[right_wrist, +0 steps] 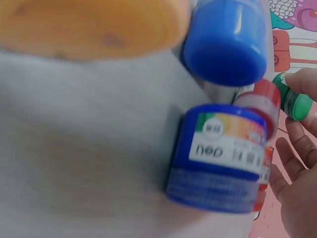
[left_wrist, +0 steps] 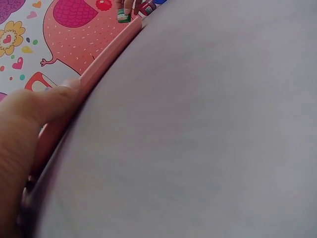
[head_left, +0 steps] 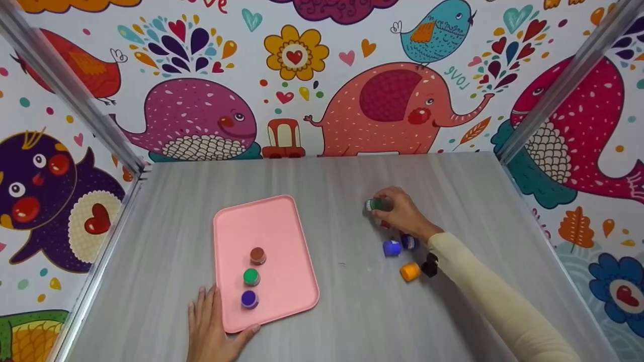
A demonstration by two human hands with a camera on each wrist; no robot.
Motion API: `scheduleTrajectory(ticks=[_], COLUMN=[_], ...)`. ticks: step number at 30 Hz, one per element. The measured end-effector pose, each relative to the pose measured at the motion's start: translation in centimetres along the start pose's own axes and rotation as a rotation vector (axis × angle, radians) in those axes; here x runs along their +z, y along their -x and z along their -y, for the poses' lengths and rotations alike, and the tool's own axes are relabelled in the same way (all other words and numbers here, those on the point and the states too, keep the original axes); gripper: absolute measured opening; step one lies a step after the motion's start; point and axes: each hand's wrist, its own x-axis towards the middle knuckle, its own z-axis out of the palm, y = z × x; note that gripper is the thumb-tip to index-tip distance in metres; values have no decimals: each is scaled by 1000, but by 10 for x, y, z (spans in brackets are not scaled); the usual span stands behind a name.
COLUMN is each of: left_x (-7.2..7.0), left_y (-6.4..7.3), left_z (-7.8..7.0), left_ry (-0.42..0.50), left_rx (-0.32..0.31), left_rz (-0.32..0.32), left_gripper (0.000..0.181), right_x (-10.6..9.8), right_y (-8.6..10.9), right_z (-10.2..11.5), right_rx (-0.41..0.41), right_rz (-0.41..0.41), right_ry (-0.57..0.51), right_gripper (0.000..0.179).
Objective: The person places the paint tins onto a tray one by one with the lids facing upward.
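My right hand [head_left: 405,213] pinches a small green paint jar [head_left: 378,204] between thumb and fingers, at the back right of the table. In the right wrist view the green jar's lid [right_wrist: 300,107] shows at the fingertips. My left hand [head_left: 214,322] rests against the near left corner of a pink tray [head_left: 271,226], fingers straight along its side and thumb at its front rim. Brown [head_left: 258,255], green [head_left: 251,276] and purple [head_left: 249,299] jars stand in a row on the tray.
Near my right wrist lie more paint jars: red [head_left: 385,224], blue [head_left: 392,248], dark blue [head_left: 409,242], orange [head_left: 410,272] and black [head_left: 429,265]. The grey table [head_left: 342,311] is bounded by patterned walls [head_left: 322,100] with metal corner posts.
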Motion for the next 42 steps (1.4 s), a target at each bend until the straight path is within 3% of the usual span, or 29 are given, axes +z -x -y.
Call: scheduleTrajectory(ticks=[15,21,25,32,42], left_x=[-3,-2,-1,0,1], left_y=[-1,-1,-1,0,0], left_z=[-1,-1,-1,1,2], left_ry=[10,20,22,12,16], left_rx=[-39,-21,-23,1,5], left_rz=[55,31,38,11,1], left_gripper=[149,148,148,145,144], right_x=[16,21,29,46,76], right_y=[3,5,9,13,25], right_z=[14,25,36,52,73], right_rx=[-121,-147,-146,-280,-369], right_rz=[-14,-8,34,110,248], right_ry=[9,8,13,43,5], right_gripper=[33,33,32,34,39])
